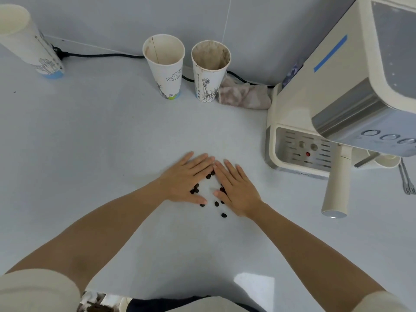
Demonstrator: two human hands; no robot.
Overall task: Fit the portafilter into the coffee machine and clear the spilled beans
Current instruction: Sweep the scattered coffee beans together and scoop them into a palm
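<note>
Dark coffee beans [210, 193] lie scattered on the pale counter between my two hands. My left hand [186, 177] and my right hand [234, 188] rest flat on the counter, fingertips meeting, cupped around the beans; some beans are hidden under the palms. A few beans [223, 215] lie loose below the hands. At the right stands the cream coffee machine [337, 91]. The portafilter's cream handle [336, 188] sticks out from under the machine's head, toward me.
Two used paper cups [165, 66] [209, 70] stand at the back wall, a crumpled cloth [244, 95] beside them. A third paper cup [29, 41] is at far left. A black cable [101, 55] runs along the wall. Small forks [407, 181] lie right of the machine.
</note>
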